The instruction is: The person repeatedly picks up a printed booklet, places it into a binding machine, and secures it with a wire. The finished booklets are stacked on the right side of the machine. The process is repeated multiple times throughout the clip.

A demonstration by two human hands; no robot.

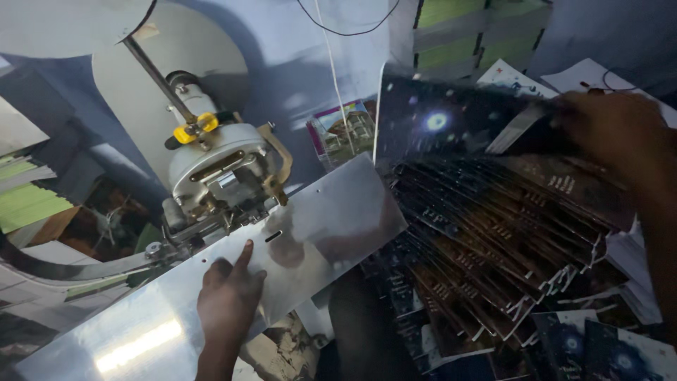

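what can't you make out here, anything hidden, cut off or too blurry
- Head view: the right hand is motion-blurred, so its grip on the dark booklets cannot be told.
- Head view: the left hand covers part of the shiny metal plate; its arm is cut off by the bottom edge.
- Head view: the machine head is partly hidden behind the plate.
- Head view: the lower booklets sit in deep shadow.

1. Hands: two, the left hand (229, 300) on the plate and the right hand (610, 130) at the booklets.
2. Metal plate (317, 229): one, shiny and tilted.
3. Machine (218, 173): one, with one yellow clip (194, 129) on its rod.
4. Dark booklets (508, 240): one fanned pile, too many and too overlapped to count.
5. Green paper stacks (451, 35): several at the top, number unclear.
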